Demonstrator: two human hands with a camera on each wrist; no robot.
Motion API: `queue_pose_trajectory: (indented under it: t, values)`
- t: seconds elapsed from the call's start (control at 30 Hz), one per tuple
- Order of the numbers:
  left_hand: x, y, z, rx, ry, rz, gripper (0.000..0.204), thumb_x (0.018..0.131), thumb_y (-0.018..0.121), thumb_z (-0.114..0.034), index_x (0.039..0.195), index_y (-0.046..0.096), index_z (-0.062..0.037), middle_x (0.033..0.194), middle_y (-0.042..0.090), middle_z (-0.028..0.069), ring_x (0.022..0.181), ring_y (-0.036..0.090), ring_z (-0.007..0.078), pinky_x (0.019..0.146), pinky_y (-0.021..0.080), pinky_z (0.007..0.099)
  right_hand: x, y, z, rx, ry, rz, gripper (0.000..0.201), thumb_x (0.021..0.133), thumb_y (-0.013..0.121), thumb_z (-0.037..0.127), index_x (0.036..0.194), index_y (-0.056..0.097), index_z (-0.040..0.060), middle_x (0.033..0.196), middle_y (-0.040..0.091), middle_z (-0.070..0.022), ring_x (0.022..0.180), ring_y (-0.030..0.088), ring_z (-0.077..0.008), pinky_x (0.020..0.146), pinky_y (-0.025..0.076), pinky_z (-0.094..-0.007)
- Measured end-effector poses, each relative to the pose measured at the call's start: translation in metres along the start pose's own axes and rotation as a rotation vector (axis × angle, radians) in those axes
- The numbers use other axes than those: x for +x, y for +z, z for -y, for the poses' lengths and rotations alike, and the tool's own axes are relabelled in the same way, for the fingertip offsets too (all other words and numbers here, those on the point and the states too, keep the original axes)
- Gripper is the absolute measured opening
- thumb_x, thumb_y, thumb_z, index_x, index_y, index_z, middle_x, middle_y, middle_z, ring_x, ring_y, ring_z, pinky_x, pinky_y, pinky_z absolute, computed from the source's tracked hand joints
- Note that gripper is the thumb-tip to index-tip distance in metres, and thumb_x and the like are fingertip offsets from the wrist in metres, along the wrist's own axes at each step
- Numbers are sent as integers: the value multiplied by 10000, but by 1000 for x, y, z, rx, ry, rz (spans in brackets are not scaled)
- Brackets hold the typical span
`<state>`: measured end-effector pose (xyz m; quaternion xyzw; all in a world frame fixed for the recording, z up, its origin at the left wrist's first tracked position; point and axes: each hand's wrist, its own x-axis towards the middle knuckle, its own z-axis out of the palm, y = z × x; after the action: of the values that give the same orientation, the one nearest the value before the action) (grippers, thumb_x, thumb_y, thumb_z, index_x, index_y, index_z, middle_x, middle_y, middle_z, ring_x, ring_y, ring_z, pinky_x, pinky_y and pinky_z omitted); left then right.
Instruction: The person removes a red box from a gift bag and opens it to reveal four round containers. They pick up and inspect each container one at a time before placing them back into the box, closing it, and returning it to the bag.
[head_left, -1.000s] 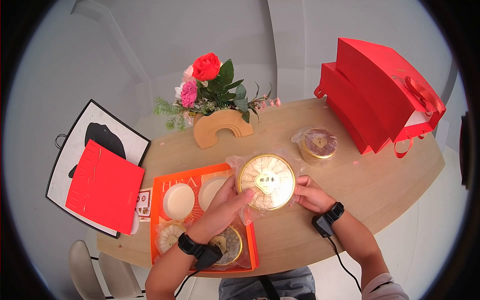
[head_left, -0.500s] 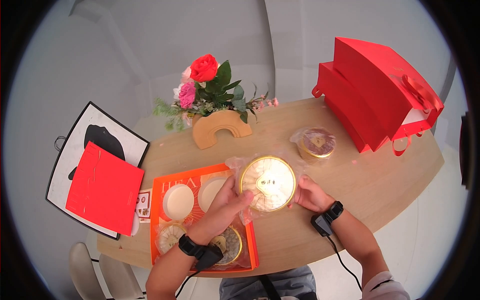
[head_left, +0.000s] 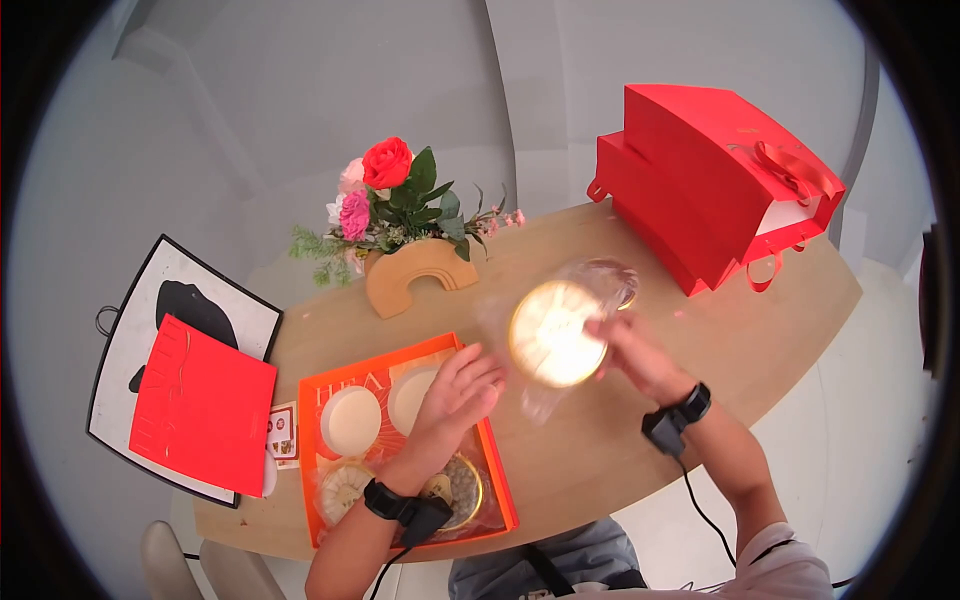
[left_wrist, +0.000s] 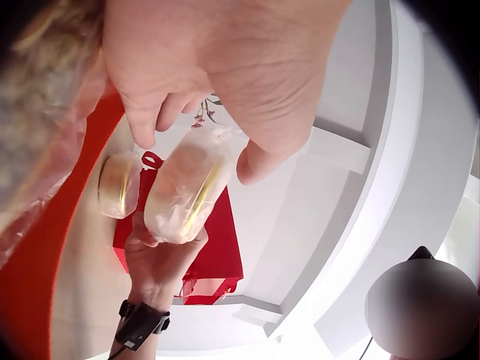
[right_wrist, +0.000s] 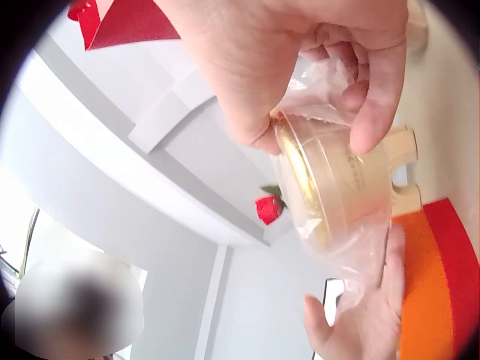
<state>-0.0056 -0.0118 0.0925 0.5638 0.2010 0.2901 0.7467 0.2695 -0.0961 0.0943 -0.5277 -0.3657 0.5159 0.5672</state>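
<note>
A round clear tub (head_left: 548,338) with a gold-rimmed lid and pale contents, wrapped in clear plastic, is raised over the table in the head view. My right hand (head_left: 645,358) grips it at its right side; the right wrist view shows thumb and fingers pinching the tub (right_wrist: 345,172) across lid edge and side. My left hand (head_left: 455,400) is apart from the tub in the head view, fingers loosely extended over the orange box's (head_left: 508,490) right part. Below the left forearm, a pale-filled tub (head_left: 343,488) and a grey-filled tub (head_left: 465,490) sit in that box.
White round recesses (head_left: 350,422) show inside the box. Behind the raised tub stands another wrapped tub (head_left: 625,285), partly covered. Red gift bags (head_left: 720,190) occupy the back right, a flower vase (head_left: 385,285) the back. At left, a red folder (head_left: 205,400) overlaps a black-framed board (head_left: 110,420).
My left hand has let go of the tub and drawn away from it. The right hand has carried the tub right and slightly up, away from the left hand. The head view has shifted.
</note>
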Motion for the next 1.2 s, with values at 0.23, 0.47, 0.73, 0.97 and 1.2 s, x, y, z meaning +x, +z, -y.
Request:
queue_pose_trajectory:
  t: [0.23, 0.47, 0.73, 0.97, 1.2]
  values:
    - [2, -2, 2, -66, -1, 56, 614, 1029, 552, -176, 1510, 238, 43, 1504, 397, 256, 1404, 428, 324, 1182, 360, 432, 31, -79, 20, 157, 11, -360, 514, 902, 681, 465, 1157, 612, 25, 898, 645, -10, 688, 598, -83, 555, 515, -231]
    - [2, -1, 1, -86, -8, 36, 502, 1029, 505, -84, 1482, 311, 16, 1434, 471, 251, 1365, 475, 347, 1176, 381, 473, 54, -97, 6, 36, 87, -396, 556, 868, 716, 480, 1148, 607, 12, 901, 622, -14, 735, 593, -85, 599, 552, -232]
    - [0, -2, 1, -5, -7, 51, 452, 1030, 544, -124, 1434, 390, 10, 1280, 605, 216, 1273, 567, 319, 1132, 429, 442, 51, -82, 15, -40, 122, -398, 489, 881, 721, 443, 1102, 606, 23, 805, 543, 7, 716, 567, -88, 591, 571, -248]
    - [2, -5, -27, 9, 119, 12, 335, 1025, 560, -124, 1318, 517, 32, 1139, 673, 175, 1100, 664, 282, 1023, 518, 421, 43, -74, 8, -275, 74, -437, 699, 858, 706, 545, 1252, 505, 4, 906, 569, -22, 721, 527, -117, 657, 490, -310]
    - [-43, -32, -107, 359, 170, -129, 325, 994, 617, -129, 1280, 557, 13, 1092, 691, 141, 1062, 670, 211, 969, 536, 356, 18, -36, -11, -464, -141, -742, 760, 851, 689, 620, 1264, 429, 37, 969, 550, -53, 720, 508, -102, 543, 406, -243]
